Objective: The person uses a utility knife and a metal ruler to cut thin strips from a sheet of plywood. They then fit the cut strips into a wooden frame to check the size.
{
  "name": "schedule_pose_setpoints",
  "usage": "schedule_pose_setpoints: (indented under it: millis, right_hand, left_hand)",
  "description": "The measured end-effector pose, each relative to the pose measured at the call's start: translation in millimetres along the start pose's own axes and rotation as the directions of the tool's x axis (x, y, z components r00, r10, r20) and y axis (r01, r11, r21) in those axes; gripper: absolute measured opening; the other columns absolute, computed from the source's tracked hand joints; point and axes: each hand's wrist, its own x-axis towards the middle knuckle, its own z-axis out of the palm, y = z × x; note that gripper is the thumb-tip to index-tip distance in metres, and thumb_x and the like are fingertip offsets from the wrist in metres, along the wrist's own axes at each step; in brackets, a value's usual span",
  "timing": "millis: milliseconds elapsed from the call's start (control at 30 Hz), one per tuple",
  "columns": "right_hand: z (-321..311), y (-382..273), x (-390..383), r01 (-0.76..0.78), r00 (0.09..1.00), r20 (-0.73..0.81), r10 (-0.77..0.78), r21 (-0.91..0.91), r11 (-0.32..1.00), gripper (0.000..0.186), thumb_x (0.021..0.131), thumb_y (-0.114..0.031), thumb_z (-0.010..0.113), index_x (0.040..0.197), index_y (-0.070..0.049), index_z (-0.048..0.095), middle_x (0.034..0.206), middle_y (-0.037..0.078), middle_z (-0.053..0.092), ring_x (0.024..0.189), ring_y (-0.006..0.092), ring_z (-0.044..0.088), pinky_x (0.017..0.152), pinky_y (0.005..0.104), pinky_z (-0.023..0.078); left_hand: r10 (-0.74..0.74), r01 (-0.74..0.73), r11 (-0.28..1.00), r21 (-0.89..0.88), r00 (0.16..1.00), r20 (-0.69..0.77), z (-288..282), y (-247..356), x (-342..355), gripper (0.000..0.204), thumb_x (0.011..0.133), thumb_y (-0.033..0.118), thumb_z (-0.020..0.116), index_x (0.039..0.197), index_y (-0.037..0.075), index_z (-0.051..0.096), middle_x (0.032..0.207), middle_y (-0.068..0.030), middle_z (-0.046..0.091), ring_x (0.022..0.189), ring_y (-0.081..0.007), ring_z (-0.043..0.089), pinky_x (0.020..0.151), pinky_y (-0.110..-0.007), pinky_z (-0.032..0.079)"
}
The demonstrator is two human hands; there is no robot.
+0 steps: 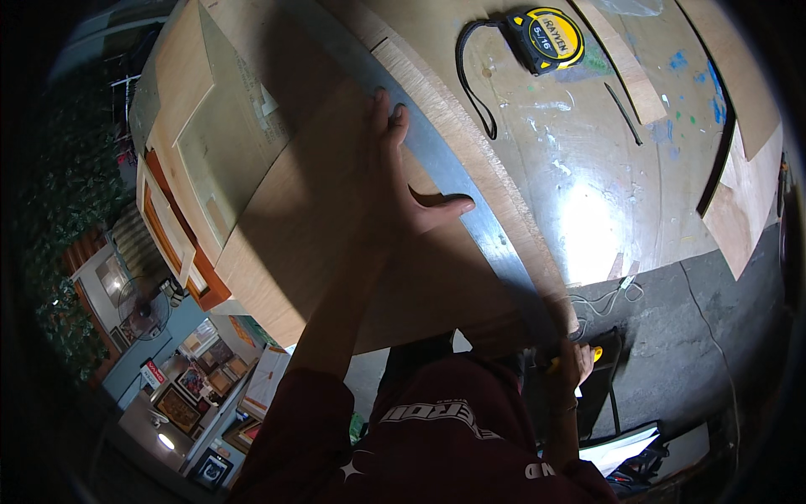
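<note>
A long metal straightedge (480, 220) lies slantwise along the near right edge of a plywood sheet (437, 281). My left hand (401, 172) rests on it, thumb and fingers spread, with the thumb and fingertips touching the metal. To the right of the straightedge shows a narrow margin of plywood with a rough edge. At the near end of the sheet, my right hand (571, 363) is closed round a yellow-handled tool (597, 354). Fingers and shadow cover most of that tool, so its kind cannot be made out.
On the worktable (533, 160) lie a yellow-and-black tape measure (550, 40) with a wrist strap, a thin dark stick (623, 113) and a plywood strip (625, 71). More plywood pieces (739, 189) are at the right. An orange-brown wooden frame (206, 288) stands left; a cable (714, 336) crosses the floor.
</note>
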Motion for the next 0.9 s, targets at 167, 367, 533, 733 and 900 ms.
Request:
schedule_pose_setpoints:
  millis: [167, 367, 533, 733, 900]
  right_hand:
    - [6.3, 4.6, -4.5, -0.008, 1.0, 0.009, 0.008, -0.023, 1.0, 0.038, 0.07, -0.024, 0.074, 0.103, -0.006, 0.07, 0.076, 0.009, 0.056, 0.073, 0.0304, 0.055, 0.07, 0.0461, 0.042]
    - [0.3, 1.2, -4.9, -0.082, 0.989, 0.121, 0.083, -0.016, 0.997, 0.038, 0.069, -0.023, 0.076, 0.103, -0.009, 0.067, 0.079, 0.008, 0.057, 0.08, 0.03, 0.056, 0.075, 0.0458, 0.042]
    - [-3.6, -7.2, 6.7, -0.043, 0.999, 0.02, 0.042, 0.031, 0.999, 0.042, 0.072, -0.031, 0.08, 0.104, -0.008, 0.068, 0.078, 0.007, 0.057, 0.077, 0.0289, 0.056, 0.071, 0.0441, 0.043]
    - [-9.1, -14.1, 12.8, -0.044, 0.999, 0.015, 0.044, 0.01, 0.999, 0.046, 0.072, -0.037, 0.082, 0.104, -0.007, 0.068, 0.076, 0.006, 0.057, 0.076, 0.0282, 0.057, 0.07, 0.0437, 0.043]
    - [-8.5, -13.2, 12.2, -0.041, 0.999, -0.008, 0.041, 0.039, 0.998, 0.047, 0.072, -0.04, 0.084, 0.101, -0.007, 0.069, 0.076, 0.005, 0.057, 0.074, 0.0272, 0.056, 0.067, 0.0431, 0.042]
  left_hand:
    - [-0.003, -0.001, 0.993, -0.119, 0.999, -0.034, 12.2, -8.1, -10.2, 0.127, 0.049, 0.023, 0.097, 0.154, -0.004, 0.031, 0.162, -0.0362, 0.022, 0.152, -0.0485, 0.025, 0.123, -0.057, 0.023]
    - [-0.004, 0.005, 0.999, -0.05, 1.0, 0.01, 3.1, -1.5, -2.3, 0.124, 0.053, 0.024, 0.097, 0.154, -0.002, 0.03, 0.162, -0.0356, 0.022, 0.151, -0.0484, 0.026, 0.123, -0.058, 0.022]
    - [0.059, -0.059, 0.998, 0.032, 0.998, 0.009, 1.1, -3.2, 1.2, 0.123, 0.055, 0.028, 0.097, 0.154, -0.002, 0.031, 0.162, -0.0361, 0.023, 0.151, -0.05, 0.026, 0.122, -0.059, 0.023]
    - [0.052, -0.053, 0.997, 0.062, 0.998, 0.023, -1.7, 0.8, 3.8, 0.126, 0.053, 0.03, 0.1, 0.152, -0.005, 0.032, 0.159, -0.0382, 0.026, 0.148, -0.0528, 0.031, 0.12, -0.058, 0.029]
    - [0.061, -0.064, 0.992, 0.112, 0.998, 0.024, -2.9, 3.3, 4.2, 0.126, 0.053, 0.032, 0.1, 0.152, -0.007, 0.032, 0.158, -0.0396, 0.027, 0.146, -0.0539, 0.033, 0.119, -0.058, 0.031]
